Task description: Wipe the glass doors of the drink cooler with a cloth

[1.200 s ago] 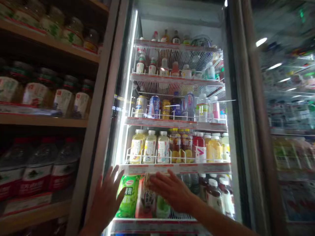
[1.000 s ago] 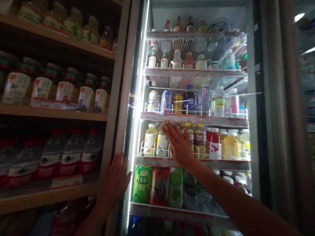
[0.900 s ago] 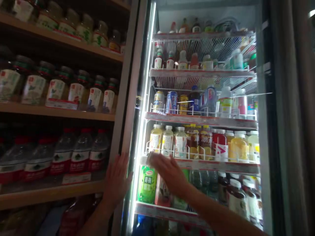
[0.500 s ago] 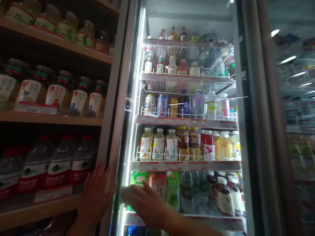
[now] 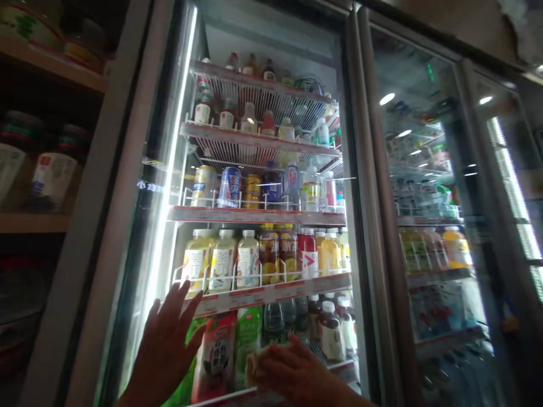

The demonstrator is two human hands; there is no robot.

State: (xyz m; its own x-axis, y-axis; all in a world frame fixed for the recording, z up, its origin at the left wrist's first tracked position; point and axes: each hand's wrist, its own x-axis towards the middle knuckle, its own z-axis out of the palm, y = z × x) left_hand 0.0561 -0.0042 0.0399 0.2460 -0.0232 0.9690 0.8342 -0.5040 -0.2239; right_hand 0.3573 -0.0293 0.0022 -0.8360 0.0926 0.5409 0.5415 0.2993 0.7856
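Note:
A lit drinks fridge with a glass door (image 5: 263, 34) fills the middle of the view. My left hand (image 5: 165, 345) lies flat against the lower left of the glass, fingers spread. My right hand (image 5: 297, 370) presses a small pale cloth (image 5: 253, 367) on the glass low down, in front of the bottom shelf. Behind the glass near my hands stand a red-labelled bottle (image 5: 214, 356) and a green bottle (image 5: 248, 336). One shelf higher is a row of pale yellow tea bottles (image 5: 223, 260).
The fridge's metal frame post (image 5: 360, 226) separates it from a second glass-door fridge (image 5: 428, 249) on the right. On the left, dim wooden shelves (image 5: 34, 223) hold labelled jars (image 5: 51, 175). The upper wire shelves carry cans (image 5: 231, 186) and small bottles.
My right hand swept the cloth up to the tea-bottle shelf, then back down to the bottom shelf. The left hand stayed flat at the door's left side. The view swung right.

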